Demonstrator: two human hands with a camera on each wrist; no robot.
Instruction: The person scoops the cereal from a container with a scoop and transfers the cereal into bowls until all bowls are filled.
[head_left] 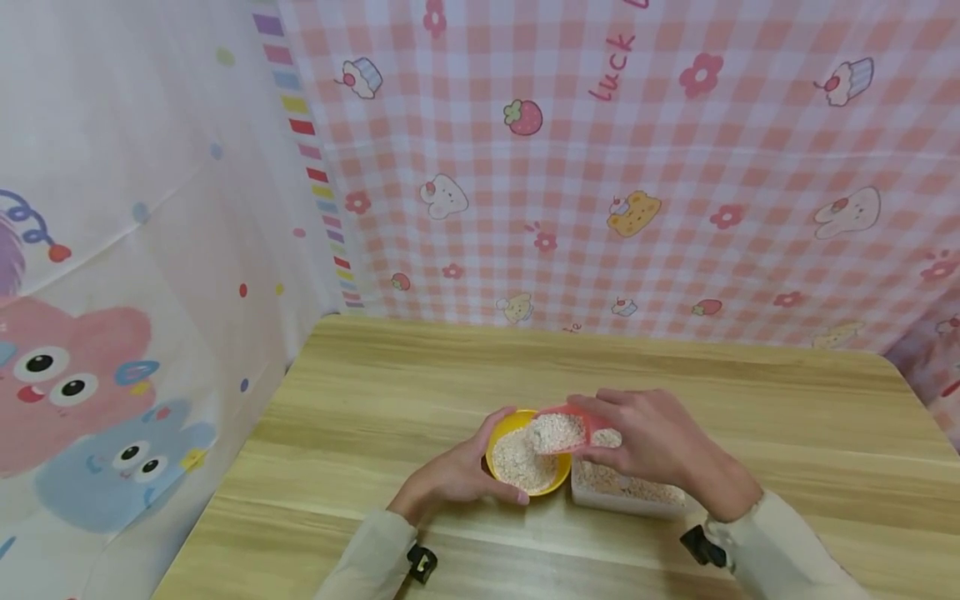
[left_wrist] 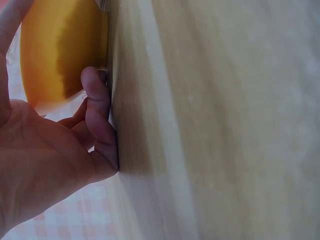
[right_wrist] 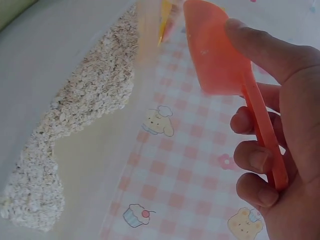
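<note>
My left hand holds a yellow bowl, its thumb at the near side and its fingers round the far side. Pale flakes like rolled oats fill much of the bowl. In the left wrist view, curled fingertips lie low beside the bowl, by the tabletop. My right hand grips an orange-red plastic scoop by its handle, thumb against the scoop's back end. A heap of oats sits in the scoop, which is over the bowl's right side.
Just right of the bowl stands a translucent rectangular container with more oats, partly under my right hand. All this is on a wood-grain table. A pink checked cloth hangs behind it, and a white printed cloth on the left.
</note>
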